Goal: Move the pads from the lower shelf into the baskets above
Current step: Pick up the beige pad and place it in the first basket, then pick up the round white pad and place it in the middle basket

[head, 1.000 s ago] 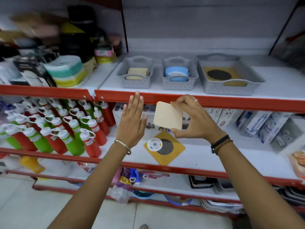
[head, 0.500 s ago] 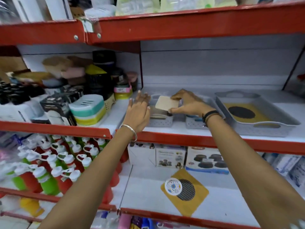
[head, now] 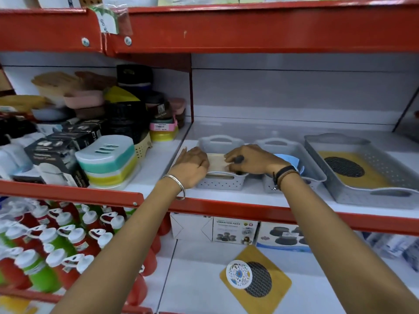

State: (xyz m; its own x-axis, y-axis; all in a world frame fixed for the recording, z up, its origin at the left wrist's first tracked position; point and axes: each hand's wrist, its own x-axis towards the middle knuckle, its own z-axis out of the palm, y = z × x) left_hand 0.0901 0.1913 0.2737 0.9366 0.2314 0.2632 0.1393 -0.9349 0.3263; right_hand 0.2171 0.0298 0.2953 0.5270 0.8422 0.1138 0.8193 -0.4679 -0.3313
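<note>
Cream, the square flat pad (head: 216,162) lies in the small grey perforated plastic basket (head: 221,181); our left hand (head: 192,165) and right hand (head: 251,160) rest on it, fingers flat, not visibly gripping. Below the basket, a yellow square pad (head: 272,293) remains.

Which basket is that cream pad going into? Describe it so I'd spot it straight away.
Find the white shelf at hand height, with three grey baskets. It's the small left basket, beside the crowded neighbouring bay. Unlike the others, both hands are pressing the cream pad into it.

Red-edged metal shelving (head: 249,30) with white boards (head: 283,130) and a pale grey back panel (head: 294,91).
</note>
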